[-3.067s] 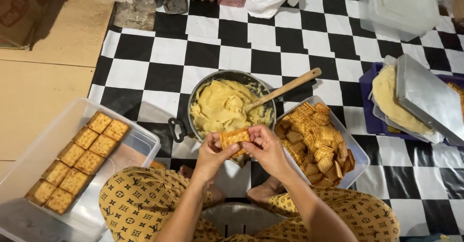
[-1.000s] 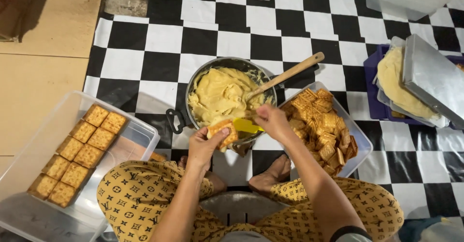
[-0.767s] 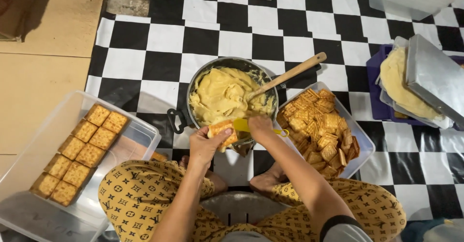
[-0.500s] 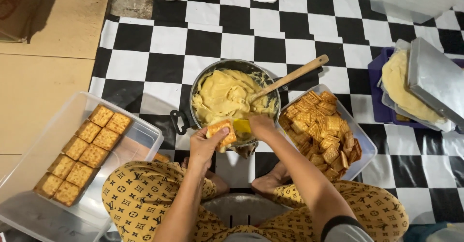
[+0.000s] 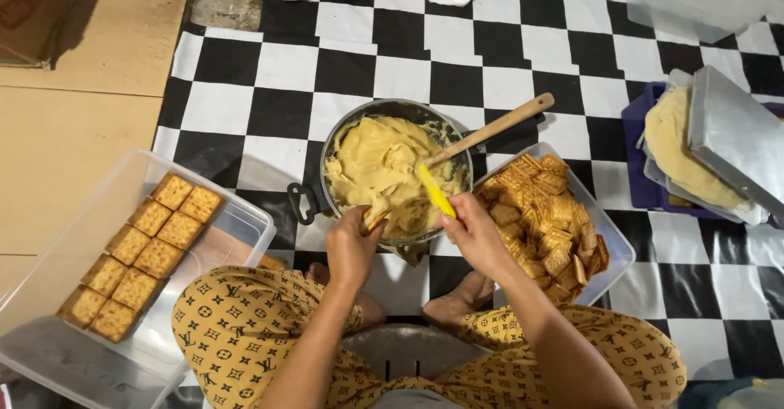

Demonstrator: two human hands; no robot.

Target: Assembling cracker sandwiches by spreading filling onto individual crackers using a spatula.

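Note:
I sit on the floor over a black pot (image 5: 314, 200) full of pale yellow cream (image 5: 376, 160). My left hand (image 5: 353, 244) grips a square cracker (image 5: 376, 215) at the pot's near rim. A small yellow spatula (image 5: 436, 190) is in my right hand (image 5: 475, 231), its blade tip reaching into the cream. A wooden spoon (image 5: 490, 128) leans in the pot, handle pointing up and right.
A clear tub (image 5: 237, 237) at left holds two rows of crackers (image 5: 139, 254). A tray (image 5: 612, 246) of loose crackers (image 5: 543, 213) lies at right. Further right a blue crate (image 5: 633, 140) holds metal trays with dough. My patterned trouser legs lie below, on the chequered mat.
Both hands moved from above the pot's near edge toward the cream. The spatula, earlier laid on the cracker, now points into the pot.

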